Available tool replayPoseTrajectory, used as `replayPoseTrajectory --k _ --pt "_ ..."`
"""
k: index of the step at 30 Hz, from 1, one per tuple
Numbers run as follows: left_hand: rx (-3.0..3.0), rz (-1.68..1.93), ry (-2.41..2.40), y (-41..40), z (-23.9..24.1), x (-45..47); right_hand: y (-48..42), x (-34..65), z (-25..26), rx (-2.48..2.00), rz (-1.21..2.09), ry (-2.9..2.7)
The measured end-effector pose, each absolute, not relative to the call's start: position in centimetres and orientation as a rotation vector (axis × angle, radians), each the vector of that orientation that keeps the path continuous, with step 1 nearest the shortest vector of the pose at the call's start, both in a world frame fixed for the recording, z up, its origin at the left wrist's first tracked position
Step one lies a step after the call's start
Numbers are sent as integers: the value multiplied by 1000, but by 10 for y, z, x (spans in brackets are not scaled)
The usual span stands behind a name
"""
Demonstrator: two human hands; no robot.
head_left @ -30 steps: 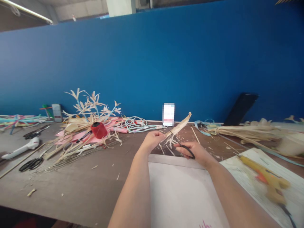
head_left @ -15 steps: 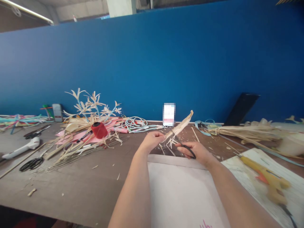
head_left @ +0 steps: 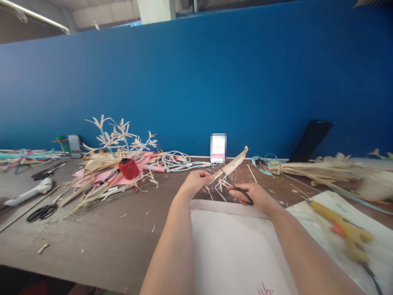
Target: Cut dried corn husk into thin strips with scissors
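Observation:
Between thumb and fingers, my left hand (head_left: 197, 182) pinches the near end of a pale dried husk strip (head_left: 235, 163), which slants up to the right. My right hand (head_left: 250, 193) is closed round the black handles of a pair of scissors (head_left: 245, 196). The blades point up and left, against the strip; whether they are apart is too small to tell. Thin cut slivers (head_left: 221, 184) lie on the table just below the strip. Under both wrists is a large white sheet or board (head_left: 236, 246) with pink writing at its lower edge.
A yellow glue gun (head_left: 342, 225) lies on papers at right, near a bundle of dried strips (head_left: 313, 172). To the left are husk flowers (head_left: 109, 137), a red spool (head_left: 128, 169), black scissors (head_left: 43, 212) and wires. A blurred phone-like screen (head_left: 218, 148) stands by the blue wall (head_left: 196, 82).
The far tip of the husk strip has dipped slightly down and left. Both hands keep nearly the same place and hold; the view has shifted only a little.

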State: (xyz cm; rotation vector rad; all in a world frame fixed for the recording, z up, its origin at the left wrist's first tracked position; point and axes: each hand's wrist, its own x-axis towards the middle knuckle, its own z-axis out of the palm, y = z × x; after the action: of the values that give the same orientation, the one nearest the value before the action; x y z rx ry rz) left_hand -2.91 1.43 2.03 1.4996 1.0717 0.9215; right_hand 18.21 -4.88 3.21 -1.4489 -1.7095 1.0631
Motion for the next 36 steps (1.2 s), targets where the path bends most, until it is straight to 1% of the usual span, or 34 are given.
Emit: replayPoseTrajectory --k 14,23,29,36 --pt "1447 925 1080 13 23 -29 -47 184 28 -1456 1104 -1704" --pt "1435 946 1146 7 32 -28 -50 184 31 -1463 1058 -1714" --pt "1453 953 1105 10 27 -30 -50 183 31 -1447 1087 -1686" --pt "1235 955 999 11 27 -21 -45 181 19 -1361 1199 -1496"
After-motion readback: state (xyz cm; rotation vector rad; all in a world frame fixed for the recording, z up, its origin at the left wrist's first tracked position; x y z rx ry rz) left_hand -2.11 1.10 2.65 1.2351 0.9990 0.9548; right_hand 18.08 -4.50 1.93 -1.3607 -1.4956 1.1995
